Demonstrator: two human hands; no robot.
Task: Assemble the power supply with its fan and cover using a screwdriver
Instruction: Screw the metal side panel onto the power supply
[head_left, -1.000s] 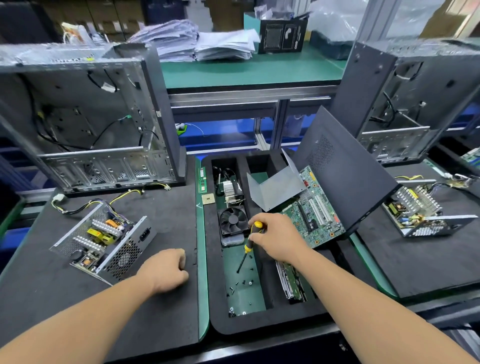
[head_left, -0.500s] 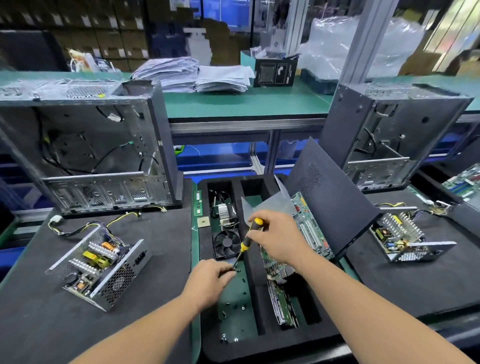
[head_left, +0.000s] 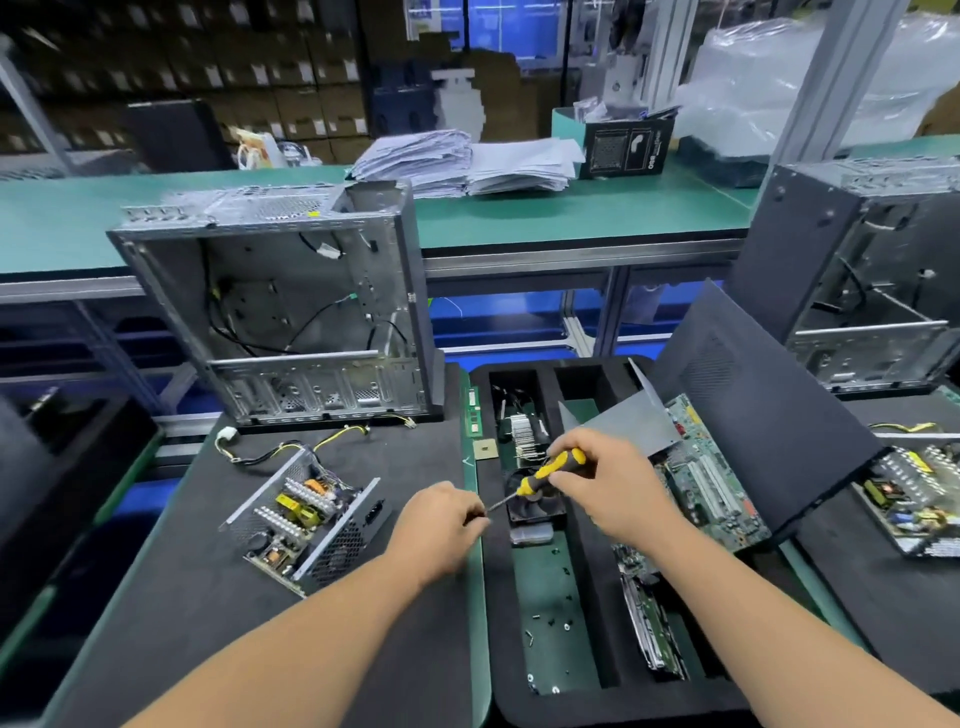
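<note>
An open power supply lies on the black mat at the left, its cover off, its board and yellow-black cables showing. My right hand grips a yellow-and-black screwdriver over the black foam tray. My left hand is closed with pinched fingers at the screwdriver's tip; whether a screw sits there is too small to tell. A black fan lies in the tray under the screwdriver. A grey metal cover leans in the tray behind my right hand.
An empty PC case stands behind the power supply. Another case stands at the right, with a dark side panel leaning over a motherboard. Loose screws lie in the tray. A second open power supply sits far right.
My left hand moved from the mat at the left into the tray and up to the screwdriver tip. My right hand tilted the screwdriver toward the left. The view rose.
</note>
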